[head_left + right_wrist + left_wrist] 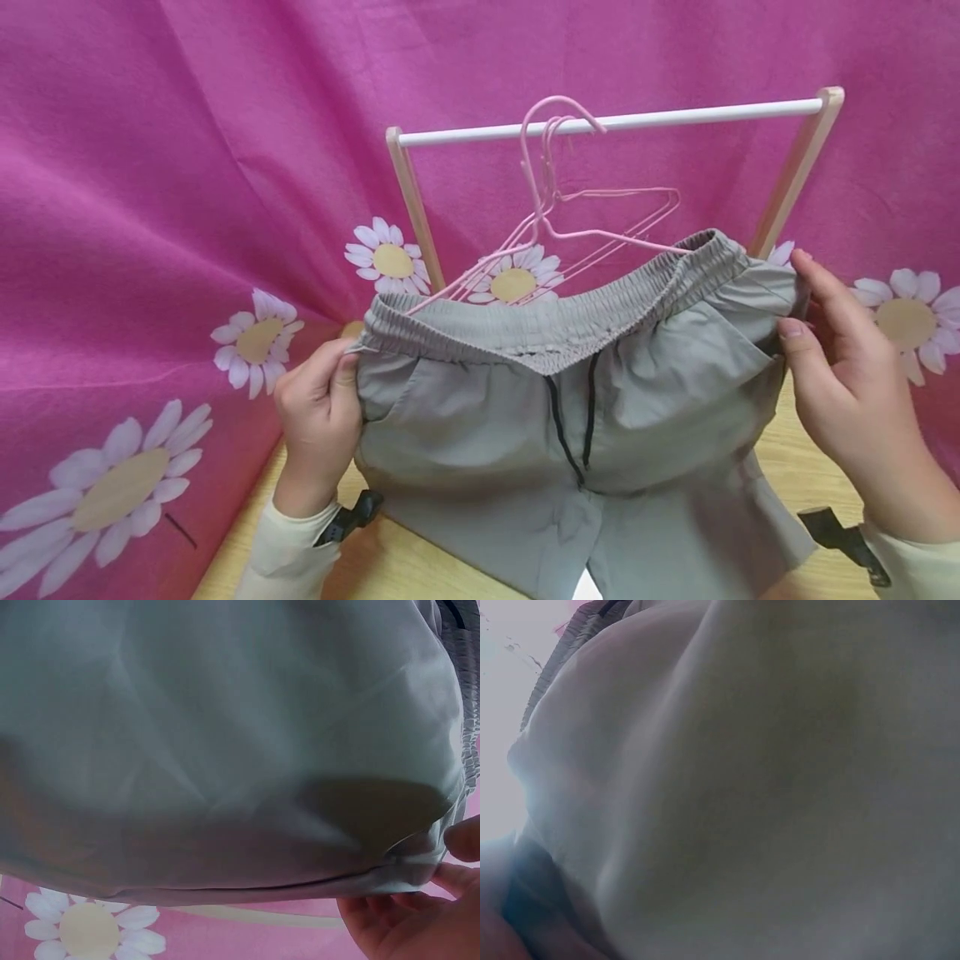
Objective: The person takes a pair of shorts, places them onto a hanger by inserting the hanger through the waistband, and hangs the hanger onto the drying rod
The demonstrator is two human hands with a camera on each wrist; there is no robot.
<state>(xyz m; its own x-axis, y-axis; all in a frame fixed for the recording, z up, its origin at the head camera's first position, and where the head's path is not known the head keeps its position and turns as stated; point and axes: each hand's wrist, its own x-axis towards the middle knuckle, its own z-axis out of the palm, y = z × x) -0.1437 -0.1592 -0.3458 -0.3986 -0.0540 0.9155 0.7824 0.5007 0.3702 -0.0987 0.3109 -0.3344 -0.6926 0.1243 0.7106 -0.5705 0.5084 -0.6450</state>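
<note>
A pair of grey shorts [487, 425] with a gathered elastic waistband and black drawstrings [590, 408] is spread out between my two hands. A pink hanger [536, 196] has its lower arms running down inside the waistband; whether its hook rests on the rail, I cannot tell. At the left side of the waist, my left hand [318, 417] pinches the fabric between thumb and fingers. My right hand [855, 392] grips the opposite side near the pocket, thumb in front. Grey cloth [742, 787] fills most of the left wrist view. The right wrist view shows right-hand fingers [382, 919] at the cloth's edge.
Behind the shorts stands a small rack with a white rail [712, 115] and wooden posts [798, 171]. More pink hangers [663, 200] hang from it. A wooden tabletop [420, 554] lies below, and a pink cloth with daisies [187, 208] covers the back and left.
</note>
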